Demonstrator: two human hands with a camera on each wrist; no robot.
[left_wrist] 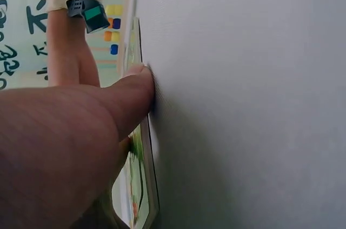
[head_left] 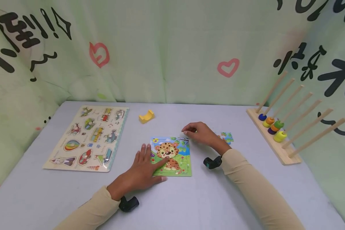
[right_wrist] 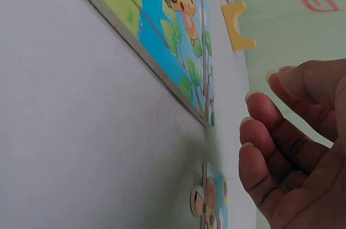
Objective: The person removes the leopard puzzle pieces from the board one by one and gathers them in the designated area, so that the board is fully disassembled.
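Note:
A leopard picture puzzle (head_left: 178, 153) in a square frame lies in the middle of the table. My left hand (head_left: 142, 169) rests on its left side with fingers spread, the thumb along the near left corner. Just above the puzzle's far right corner hovers my right hand (head_left: 201, 132), its fingers loosely bent. In the right wrist view nothing shows between the fingertips (right_wrist: 258, 132). Behind that hand, to the right of the puzzle, a smaller group of colourful puzzle pieces (head_left: 227, 136) lies on the table, partly hidden by the wrist.
At left lies a large vehicle puzzle board (head_left: 87, 135). A yellow arch-shaped block (head_left: 147, 117) sits beyond the leopard puzzle. On the right stands a wooden peg board (head_left: 290, 159) with tall rods and several coloured beads (head_left: 280, 136). A printed curtain (head_left: 161, 57) hangs behind the table.

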